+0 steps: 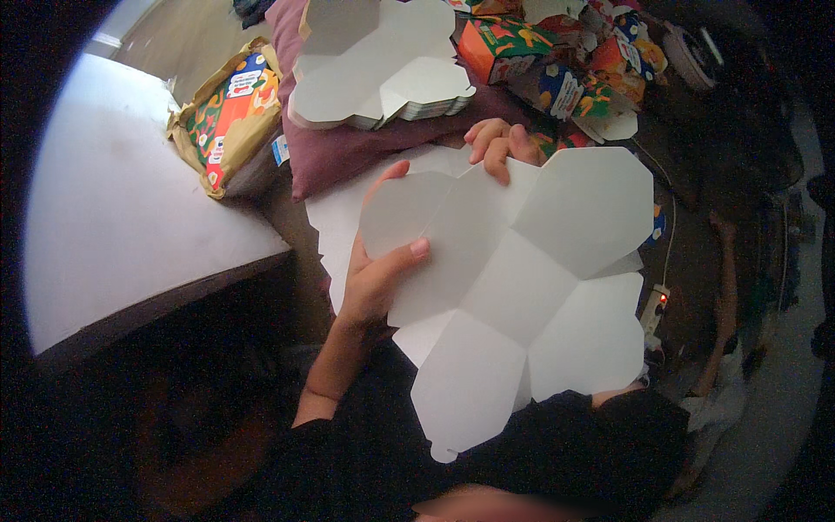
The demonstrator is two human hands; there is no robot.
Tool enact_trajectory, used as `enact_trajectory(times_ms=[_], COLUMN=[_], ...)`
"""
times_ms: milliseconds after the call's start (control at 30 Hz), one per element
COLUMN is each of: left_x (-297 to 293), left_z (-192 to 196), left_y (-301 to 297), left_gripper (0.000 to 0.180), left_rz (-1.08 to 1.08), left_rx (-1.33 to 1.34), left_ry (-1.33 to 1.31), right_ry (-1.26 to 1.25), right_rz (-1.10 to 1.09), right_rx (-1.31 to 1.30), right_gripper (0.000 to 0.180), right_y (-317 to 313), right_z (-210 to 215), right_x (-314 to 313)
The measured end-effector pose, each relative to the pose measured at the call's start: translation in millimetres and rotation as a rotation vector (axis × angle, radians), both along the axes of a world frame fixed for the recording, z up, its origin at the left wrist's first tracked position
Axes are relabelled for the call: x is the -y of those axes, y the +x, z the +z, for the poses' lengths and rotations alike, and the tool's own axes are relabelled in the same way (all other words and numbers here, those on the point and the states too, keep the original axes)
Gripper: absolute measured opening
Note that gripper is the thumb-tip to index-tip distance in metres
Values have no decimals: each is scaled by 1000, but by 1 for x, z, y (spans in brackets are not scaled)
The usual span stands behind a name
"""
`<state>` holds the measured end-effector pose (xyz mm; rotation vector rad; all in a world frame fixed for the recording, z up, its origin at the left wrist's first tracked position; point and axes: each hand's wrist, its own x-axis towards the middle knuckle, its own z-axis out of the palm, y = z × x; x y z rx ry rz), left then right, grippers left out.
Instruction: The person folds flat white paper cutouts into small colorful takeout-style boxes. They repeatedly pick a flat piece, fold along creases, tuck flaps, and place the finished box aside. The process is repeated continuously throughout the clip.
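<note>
Beyond the blank [519,283], colourful cartons [502,54]

Left hand [374,278] has the white blank [520,283], thumb flat on its face, and there's the right hand [500,148], fingers at the far edge! Beyond, a white stack [374,74] sits on the purple cushion [348,157], bright boxes [504,50] heaped right, a colourful pack [242,109] left.

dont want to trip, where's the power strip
In the head view, the power strip is right of centre, just past the right edge of the held white card blank.
</note>
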<state>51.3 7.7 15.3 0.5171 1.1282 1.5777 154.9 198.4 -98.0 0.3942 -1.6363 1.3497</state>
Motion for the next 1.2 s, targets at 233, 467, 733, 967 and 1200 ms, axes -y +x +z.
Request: enact_trajectory(times_ms=[233,467,733,967,1200], left_x=[4,-1,-10,-17,-6], left_z=[9,-11,-25,-24,14], left_y=[2,-5,-1,-5,-6], left_gripper=[79,76,76,74,73], left_rz=[42,-11,-89,-77,-109], left_rx=[-24,75,197,159,-35], left_ry=[-107,-104,-111,-65,-154], right_ry=[63,-881,-1053,-1106,-1014], right_rz=[417,969,956,948,911], right_rx=[269,57,89,230,737], right_gripper=[49,43,39,36,25], right_y=[-6,16,23,30,58], right_z=[-12,-18,-6,6,58], right_x=[-23,32,40,32,-12])
